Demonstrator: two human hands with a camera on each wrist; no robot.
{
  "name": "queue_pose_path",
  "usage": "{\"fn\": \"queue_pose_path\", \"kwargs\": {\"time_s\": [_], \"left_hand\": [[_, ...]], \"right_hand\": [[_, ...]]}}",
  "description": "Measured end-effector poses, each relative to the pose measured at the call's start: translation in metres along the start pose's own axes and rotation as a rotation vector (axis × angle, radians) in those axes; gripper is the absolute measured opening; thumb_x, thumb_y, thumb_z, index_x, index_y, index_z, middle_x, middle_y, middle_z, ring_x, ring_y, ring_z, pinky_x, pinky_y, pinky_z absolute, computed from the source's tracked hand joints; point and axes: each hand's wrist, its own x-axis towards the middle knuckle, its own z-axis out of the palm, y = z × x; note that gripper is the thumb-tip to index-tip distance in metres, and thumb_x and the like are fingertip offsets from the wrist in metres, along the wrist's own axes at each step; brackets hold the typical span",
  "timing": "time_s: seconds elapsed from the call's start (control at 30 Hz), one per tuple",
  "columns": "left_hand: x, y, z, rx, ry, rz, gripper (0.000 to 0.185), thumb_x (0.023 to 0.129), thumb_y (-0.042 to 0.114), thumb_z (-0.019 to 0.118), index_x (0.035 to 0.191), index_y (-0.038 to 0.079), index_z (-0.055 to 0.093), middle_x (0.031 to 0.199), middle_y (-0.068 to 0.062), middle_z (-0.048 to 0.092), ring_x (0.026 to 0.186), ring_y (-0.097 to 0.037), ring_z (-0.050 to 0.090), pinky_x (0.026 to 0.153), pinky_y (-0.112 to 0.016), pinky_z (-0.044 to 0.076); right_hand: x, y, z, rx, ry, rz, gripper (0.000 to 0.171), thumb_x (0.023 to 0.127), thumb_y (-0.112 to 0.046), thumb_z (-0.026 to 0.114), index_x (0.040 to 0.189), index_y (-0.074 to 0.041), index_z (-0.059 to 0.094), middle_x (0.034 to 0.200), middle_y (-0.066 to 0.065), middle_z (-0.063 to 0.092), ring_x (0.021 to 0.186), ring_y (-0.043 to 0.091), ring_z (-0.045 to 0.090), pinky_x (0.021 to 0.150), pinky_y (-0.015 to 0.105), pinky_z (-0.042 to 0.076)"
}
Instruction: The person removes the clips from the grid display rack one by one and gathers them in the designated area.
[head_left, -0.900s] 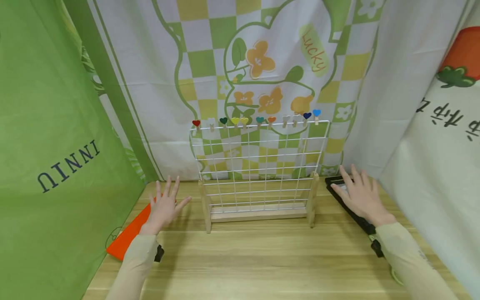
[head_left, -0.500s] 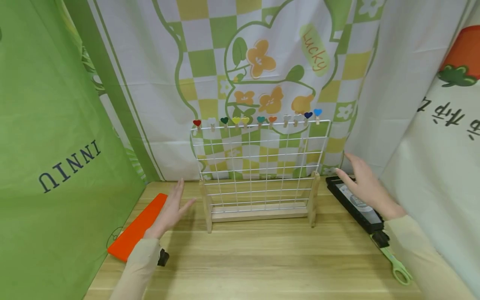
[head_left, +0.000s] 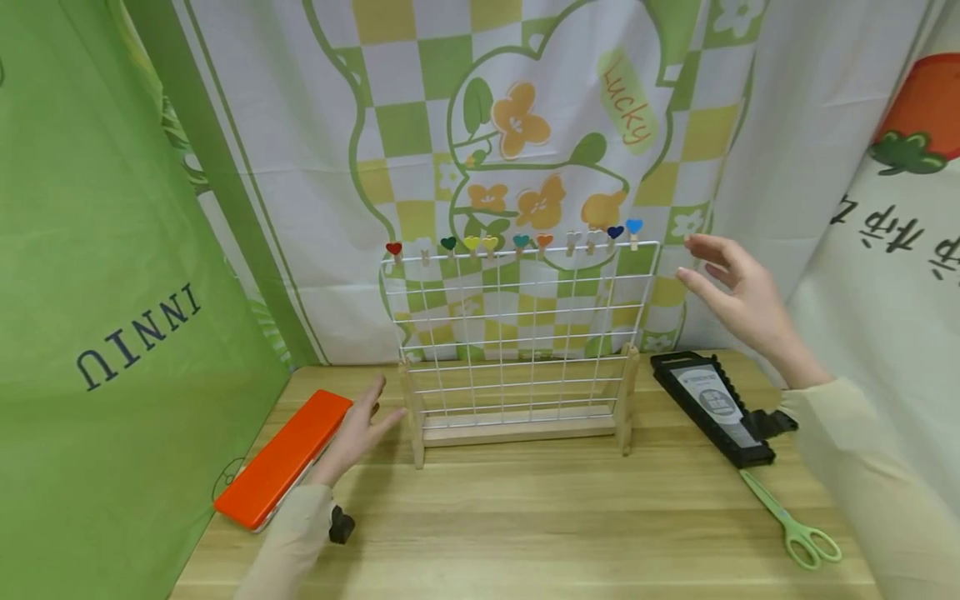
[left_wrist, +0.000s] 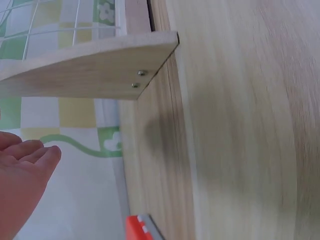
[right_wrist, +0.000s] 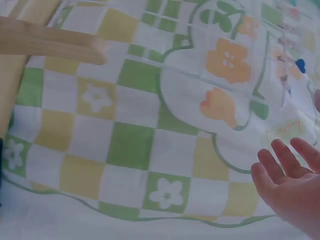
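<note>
The white wire grid rack (head_left: 517, 333) stands upright on the wooden table (head_left: 540, 517), held by two wooden feet, its long axis running left to right across the middle of the scene, with a row of small heart-topped clips (head_left: 517, 240) pinned along its top wire. The right hand (head_left: 738, 296) is raised, released, with fingers straight and slightly spread, holding nothing; it hovers just right of the rack's upper right corner, so the blue clip (head_left: 633, 227) at that end lies to its left and is the nearest clip to it. The left hand (head_left: 358, 429) is low at the table, fingers straight and empty, between the rack's left foot (head_left: 411, 417) and an orange case (head_left: 285, 458), close beside both; whether it touches either I cannot tell. Right of the rack lie a black flat tool (head_left: 712, 408) and, nearer, green scissors (head_left: 795, 525). Printed cloths hang behind and to both sides.
</note>
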Motion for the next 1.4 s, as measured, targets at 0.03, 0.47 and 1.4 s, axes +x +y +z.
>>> {"fn": "queue_pose_path", "kwargs": {"time_s": [0.03, 0.47, 1.4], "left_hand": [[0.001, 0.000, 0.001, -0.017, -0.001, -0.001, 0.091, 0.096, 0.044, 0.062, 0.159, 0.002, 0.012, 0.164, -0.023, 0.017, 0.143, -0.047, 0.035, 0.119, -0.055, 0.036], [0.007, -0.002, 0.016, -0.123, -0.011, 0.039, 0.080, 0.096, 0.032, 0.065, 0.154, -0.006, 0.025, 0.160, -0.026, 0.027, 0.147, -0.042, 0.031, 0.119, -0.051, 0.036], [0.009, 0.005, 0.040, -0.245, 0.084, 0.023, 0.059, 0.094, 0.011, 0.066, 0.143, -0.013, 0.042, 0.136, -0.033, 0.056, 0.126, -0.043, 0.057, 0.105, -0.050, 0.052]], "right_hand": [[0.004, -0.004, -0.002, 0.009, -0.002, -0.001, 0.053, 0.097, -0.019, 0.063, 0.145, -0.003, 0.045, 0.145, 0.018, 0.051, 0.122, -0.008, 0.047, 0.106, 0.001, 0.039], [0.044, -0.044, -0.005, 0.032, -0.044, -0.070, 0.051, 0.093, -0.016, 0.069, 0.140, -0.005, 0.052, 0.131, -0.006, 0.060, 0.116, -0.009, 0.053, 0.100, 0.002, 0.045], [0.094, -0.093, 0.042, -0.033, -0.274, -0.126, 0.043, 0.094, -0.025, 0.069, 0.132, -0.008, 0.061, 0.132, 0.012, 0.064, 0.118, 0.022, 0.061, 0.099, 0.014, 0.052]]}}
